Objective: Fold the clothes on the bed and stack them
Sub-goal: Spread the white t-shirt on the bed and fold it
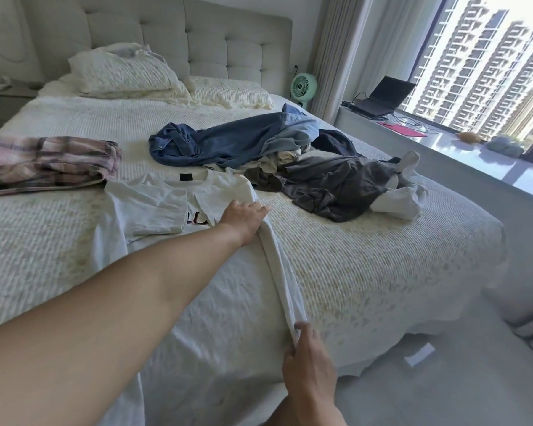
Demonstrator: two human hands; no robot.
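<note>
A white T-shirt (154, 207) lies spread on the bed (366, 272), its left sleeve folded inward and its right side folded over into a long edge. My left hand (246, 219) reaches far out and presses on that edge near the shoulder. My right hand (305, 358) pinches the same edge at the hem, near the foot of the bed. A heap of unfolded clothes lies beyond: a blue denim shirt (228, 142), a dark grey garment (339, 182) and a white piece (397, 201). A folded pink plaid garment (43, 161) rests at the left.
Two pillows (126, 72) lean against the tufted headboard. A green fan (303, 87) stands beside the bed. On the window ledge at the right are a laptop (379, 96) and a red folder (403, 129). Grey floor lies right of the bed.
</note>
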